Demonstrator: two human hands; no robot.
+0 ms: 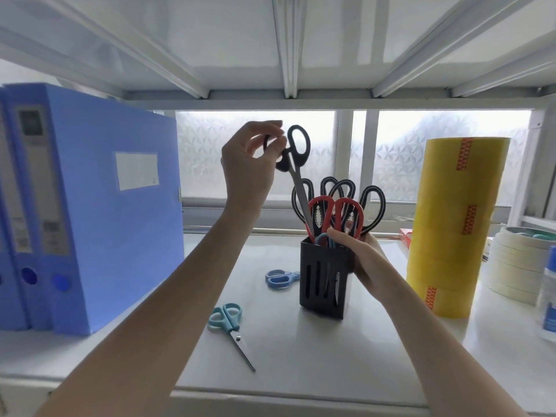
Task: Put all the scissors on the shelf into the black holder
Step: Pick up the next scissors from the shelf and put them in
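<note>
Pinching black scissors point(296, 164) into the crowded black holder point(326, 278) with the left hand point(249, 164), right hand point(365, 260) clasping it, two scissors remain on the shelf point(301, 356).

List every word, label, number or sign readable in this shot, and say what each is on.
No text can be read.
Blue file boxes: spine labels with printed codes, too blurred to read; the white side label looks blank apart from a tiny mark.
Yellow tape stack: red patterned strips, not readable as words.
Clear bottle: label print too blurred.
</note>
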